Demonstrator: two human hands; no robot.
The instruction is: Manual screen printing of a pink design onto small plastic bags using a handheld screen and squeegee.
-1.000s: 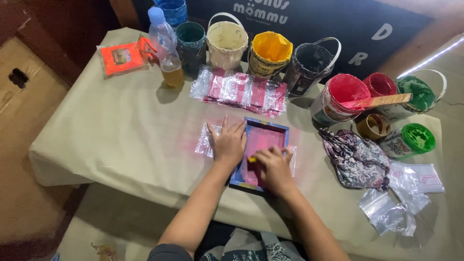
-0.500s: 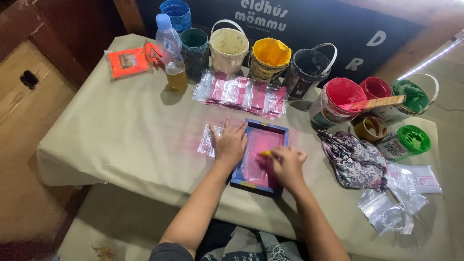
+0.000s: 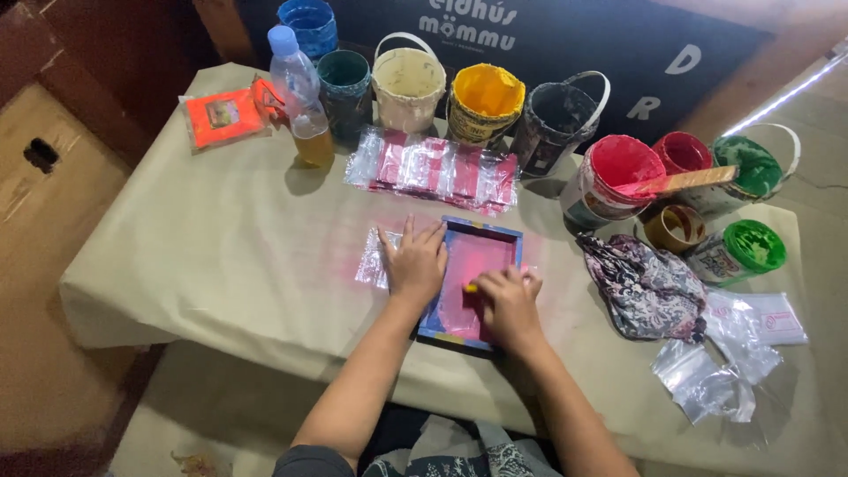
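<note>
A small blue-framed printing screen [image 3: 484,237] with a pink-stained mesh lies on the table [image 3: 221,247] in front of me, on top of a clear plastic bag [image 3: 373,261]. My left hand [image 3: 415,261] presses flat on the frame's left edge, fingers spread. My right hand [image 3: 508,299] is closed on a small yellow squeegee [image 3: 472,287] that rests on the mesh near the frame's near end.
A row of pink-printed plastic bags [image 3: 433,170] lies behind the screen. Paint buckets stand along the back: cream [image 3: 408,84], yellow [image 3: 482,99], black [image 3: 560,117], red [image 3: 617,170], green [image 3: 749,170]. A bottle [image 3: 300,95] and orange packet [image 3: 221,117] sit left; a stained rag [image 3: 645,284] and loose bags [image 3: 715,375] right.
My right hand has drawn the squeegee along the mesh toward me. The left hand has stayed pressed on the frame. The view has shifted slightly.
</note>
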